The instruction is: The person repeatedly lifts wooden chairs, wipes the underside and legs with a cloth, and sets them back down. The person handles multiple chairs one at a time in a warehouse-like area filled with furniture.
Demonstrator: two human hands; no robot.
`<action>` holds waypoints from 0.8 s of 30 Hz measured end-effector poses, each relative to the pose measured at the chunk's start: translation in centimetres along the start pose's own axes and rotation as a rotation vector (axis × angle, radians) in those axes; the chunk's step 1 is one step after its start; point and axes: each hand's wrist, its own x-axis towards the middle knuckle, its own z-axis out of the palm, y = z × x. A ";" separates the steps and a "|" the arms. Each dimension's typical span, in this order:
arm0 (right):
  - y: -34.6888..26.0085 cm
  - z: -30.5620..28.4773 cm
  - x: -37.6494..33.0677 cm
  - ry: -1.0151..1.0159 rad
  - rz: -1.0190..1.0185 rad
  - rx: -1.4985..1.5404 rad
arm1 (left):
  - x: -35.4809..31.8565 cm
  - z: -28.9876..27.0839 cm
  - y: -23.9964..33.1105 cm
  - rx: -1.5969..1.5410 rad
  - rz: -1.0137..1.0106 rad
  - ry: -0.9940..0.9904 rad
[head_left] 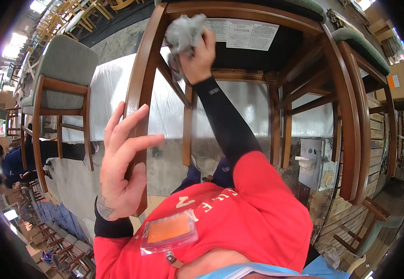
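Note:
A brown wooden chair point(141, 69) is tipped in front of me, its dark seat underside with white printed labels point(252, 35) facing my way. My right hand point(199, 60) grips a crumpled grey rag point(185, 33) against the frame near the corner where the left leg meets the seat rail. Part of the rag hangs below the fingers. Lower down, my left hand point(123, 158) is beside that same leg, its fingers stretched out and apart. It seems to rest against the wood, though the contact on the far side is hidden.
Another chair with a green seat point(362, 49) stands close on the right, and a grey-backed chair point(67, 69) on the left. Plastic-wrapped material point(248, 104) lies behind the legs. A grey metal box point(311, 160) and cardboard boxes point(402, 86) are at right. A person in dark clothes point(13, 160) is at far left.

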 end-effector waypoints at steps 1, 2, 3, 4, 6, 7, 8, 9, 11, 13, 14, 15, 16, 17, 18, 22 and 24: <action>0.2 0.8 2.1 0.033 -0.056 -0.060 | 0.4 0.2 0.1 -0.024 0.016 0.003; 1.2 1.8 2.8 0.078 -0.099 -0.053 | 0.7 0.3 0.3 -0.046 0.036 0.006; 1.9 1.9 2.5 0.039 -0.084 -0.166 | 1.0 0.4 0.4 -0.067 0.053 0.010; 3.0 2.2 1.1 0.057 0.008 -0.148 | 1.3 0.5 0.5 -0.071 0.058 0.002; 3.2 2.1 -1.5 -0.003 0.215 -0.132 | 1.3 0.5 0.2 -0.062 0.046 -0.009; 3.1 1.3 -2.9 -0.122 0.451 -0.026 | 0.9 0.4 0.1 -0.041 0.052 -0.010; 3.4 0.8 -2.7 -0.075 0.338 0.012 | 1.0 0.2 0.2 -0.015 0.076 -0.017; 3.6 0.7 -2.4 -0.028 0.225 0.048 | 1.1 0.0 0.2 0.010 0.101 -0.025; 0.0 2.0 -0.6 0.062 0.187 0.153 | 0.3 0.0 -0.2 0.016 0.041 -0.006; 0.3 3.3 1.6 0.106 0.053 -0.019 | 0.9 0.2 0.0 -0.001 0.066 0.004; 0.5 3.0 1.5 0.117 0.013 -0.118 | 0.9 0.4 -0.2 -0.076 0.056 0.026; 0.8 2.9 1.5 0.135 0.182 0.081 | 1.2 0.5 -0.1 -0.056 0.079 0.007; 2.8 2.6 1.3 0.164 0.332 0.268 | 2.1 0.6 0.4 -0.043 0.127 -0.015; 2.5 2.3 0.8 0.061 0.263 0.159 | 1.7 0.4 0.3 -0.012 0.115 -0.019; 2.2 1.9 0.2 -0.034 0.181 0.058 | 1.3 0.3 0.1 -0.002 0.088 -0.004; 0.3 3.1 1.4 0.088 0.227 0.410 | 0.7 0.6 -0.1 -0.021 0.039 0.032; 1.1 3.6 0.2 -0.001 0.022 -0.049 | 0.7 0.7 0.3 -0.034 -0.019 0.027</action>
